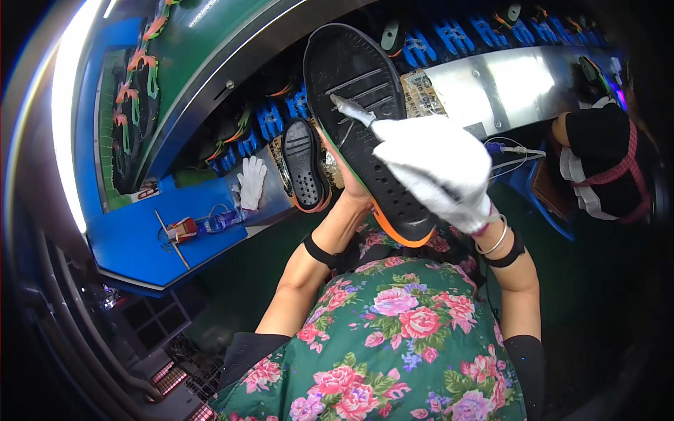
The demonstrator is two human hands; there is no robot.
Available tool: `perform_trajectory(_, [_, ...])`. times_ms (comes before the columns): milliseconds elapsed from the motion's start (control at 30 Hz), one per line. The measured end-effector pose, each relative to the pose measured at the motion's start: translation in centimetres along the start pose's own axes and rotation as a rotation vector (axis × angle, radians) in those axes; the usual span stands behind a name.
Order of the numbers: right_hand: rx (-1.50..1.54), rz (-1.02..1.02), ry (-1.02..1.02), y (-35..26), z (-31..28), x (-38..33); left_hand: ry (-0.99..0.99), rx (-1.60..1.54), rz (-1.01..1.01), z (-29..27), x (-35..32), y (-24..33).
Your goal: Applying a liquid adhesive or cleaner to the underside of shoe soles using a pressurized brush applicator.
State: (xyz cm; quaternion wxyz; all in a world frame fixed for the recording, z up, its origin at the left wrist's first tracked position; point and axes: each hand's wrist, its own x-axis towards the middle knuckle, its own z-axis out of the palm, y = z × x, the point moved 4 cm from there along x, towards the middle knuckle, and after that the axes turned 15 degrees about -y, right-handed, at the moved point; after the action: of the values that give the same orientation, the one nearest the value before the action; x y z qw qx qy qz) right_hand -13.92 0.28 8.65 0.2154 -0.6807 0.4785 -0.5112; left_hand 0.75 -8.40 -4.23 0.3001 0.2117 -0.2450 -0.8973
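Note:
A large black shoe sole (354, 67) with an orange and green edge is held up in front of me, its ribbed and holed inner face showing. My left hand (352, 181), bare, grips it by the left edge from underneath; most of its fingers are hidden behind the sole. In a white glove, my right hand (439, 165) is closed around a small brush-like tool (354, 110) with a silvery stem and brownish tip. That tip meets or hovers just over the sole's ribs. A second black sole (303, 158) rests beyond my left forearm.
On the left, a blue table (133, 242) bears a plastic bottle (223, 221) and a thin stick (172, 238). A loose white glove (251, 182) lies near it. Blue racks (453, 35) line the far side behind a metal plate (491, 84). Another person (604, 165) is at the right.

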Motion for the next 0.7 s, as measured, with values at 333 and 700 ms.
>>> perform_trajectory(333, [-0.191,-0.111,-0.064,-0.2,-0.2,-0.4,0.057,-0.153,-0.031,0.6,0.4,1.4])
perform_trajectory(700, [-0.093,-0.04,-0.142,-1.1,1.1,-1.2,-0.55,-0.139,-0.119,3.2,2.7,3.1])
